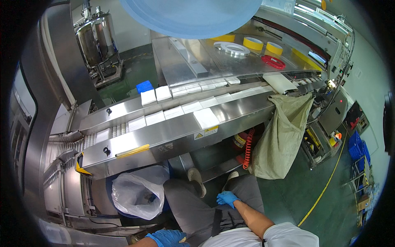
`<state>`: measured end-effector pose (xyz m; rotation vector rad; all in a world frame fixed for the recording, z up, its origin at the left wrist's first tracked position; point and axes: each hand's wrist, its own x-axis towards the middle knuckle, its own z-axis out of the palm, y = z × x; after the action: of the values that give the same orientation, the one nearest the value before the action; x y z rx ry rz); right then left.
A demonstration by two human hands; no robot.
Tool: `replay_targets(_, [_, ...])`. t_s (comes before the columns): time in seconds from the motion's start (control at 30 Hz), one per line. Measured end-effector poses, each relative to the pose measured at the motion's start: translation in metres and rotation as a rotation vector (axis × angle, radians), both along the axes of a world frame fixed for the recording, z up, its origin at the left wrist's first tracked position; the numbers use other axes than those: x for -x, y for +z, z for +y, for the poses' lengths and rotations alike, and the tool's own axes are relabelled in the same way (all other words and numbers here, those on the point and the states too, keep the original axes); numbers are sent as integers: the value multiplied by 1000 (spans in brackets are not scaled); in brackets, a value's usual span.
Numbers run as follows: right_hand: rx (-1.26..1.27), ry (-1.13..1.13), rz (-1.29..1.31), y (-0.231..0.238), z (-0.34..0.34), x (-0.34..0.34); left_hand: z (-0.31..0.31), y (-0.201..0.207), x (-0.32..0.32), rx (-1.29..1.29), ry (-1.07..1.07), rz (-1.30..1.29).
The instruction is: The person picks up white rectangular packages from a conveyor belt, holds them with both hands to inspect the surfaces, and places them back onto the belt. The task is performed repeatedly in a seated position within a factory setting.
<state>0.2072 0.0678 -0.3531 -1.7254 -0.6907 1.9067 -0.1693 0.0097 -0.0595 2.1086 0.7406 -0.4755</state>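
Both hands wear blue gloves, away from the conveyor. My right hand [227, 199] rests on my right thigh, fingers laid loosely over the grey trousers, holding nothing I can see. My left hand [168, 238] lies by my left thigh at the lower edge, fingers loosely extended and partly cut off; a small pale patch shows beside them. Ahead runs a steel conveyor [173, 138] with a row of flat white packets [173, 113] along its channel. One white packet [206, 118] lies on the near rail. More white packets [163, 93] line the far ledge, beside a blue packet [144, 86].
A bin with a clear plastic liner [138, 193] stands below the conveyor at left. A beige sack [284, 140] hangs at right, next to a coiled red hose [248, 149]. Yellow tape rolls [252, 43] sit on the steel table [164, 53]. A steel tank [96, 41] stands behind.
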Motion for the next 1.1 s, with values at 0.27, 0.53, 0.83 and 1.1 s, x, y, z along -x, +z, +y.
replay_targets(0.27, [11,-4,42,4,0,-2,2,6,-3,-9,2,0])
replay_targets(0.53, [-13,53,19,6,0,-1,0,11,-4,-18,20,-21])
replay_targets(0.83, [9,40,-26,3,0,-1,1,11,-4,6,37,23])
replay_targets(1.1, [10,-11,-8,-3,-1,-3,3,11,-6,23,38,28])
